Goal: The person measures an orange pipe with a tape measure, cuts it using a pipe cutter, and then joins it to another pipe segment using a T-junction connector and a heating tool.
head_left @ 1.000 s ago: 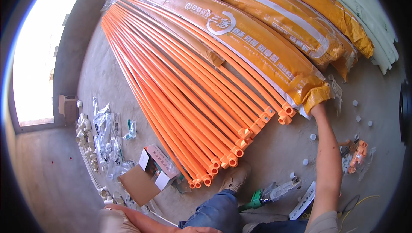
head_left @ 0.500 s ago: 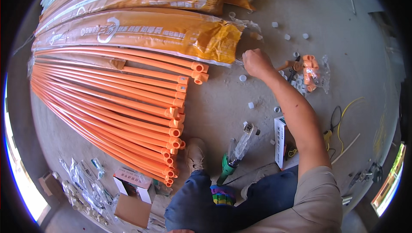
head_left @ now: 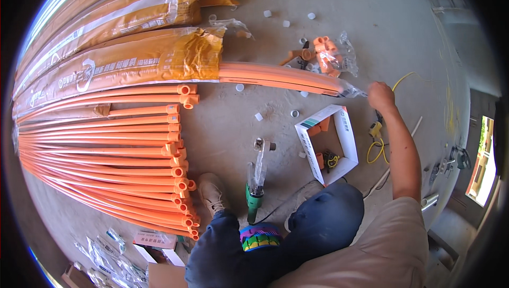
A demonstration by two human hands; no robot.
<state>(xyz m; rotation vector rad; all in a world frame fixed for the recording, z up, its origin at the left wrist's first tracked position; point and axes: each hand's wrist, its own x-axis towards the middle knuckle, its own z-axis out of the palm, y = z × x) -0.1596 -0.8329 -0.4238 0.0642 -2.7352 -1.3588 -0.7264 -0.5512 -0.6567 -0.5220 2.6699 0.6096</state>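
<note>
My right hand [head_left: 380, 95] is closed on the clear plastic at the end of a bundle of orange pipes [head_left: 281, 76], which sticks out rightward from a long orange wrapping bag [head_left: 159, 56]. My left hand is not in view. Below the bag several loose orange pipes [head_left: 95, 150] with socket fittings on their ends lie fanned out on the grey floor. Near the bundle lie orange fittings [head_left: 324, 50] in plastic. Between my legs and the bundle are a green tool [head_left: 253, 198] with a metal head and an open white box [head_left: 344, 163] holding orange fittings and yellow cord.
More wrapped bundles [head_left: 106, 18] lie at upper left. Small white caps [head_left: 286, 23] are scattered on the floor. A yellow cable [head_left: 398, 78], a thin pale pipe [head_left: 413, 129], a rainbow stool [head_left: 260, 240] beneath me and a cardboard box [head_left: 156, 240] are around me.
My view has turned rightward. My right hand has moved right, away from the bag's open end, and the pipe bundle has been drawn partly out of it.
</note>
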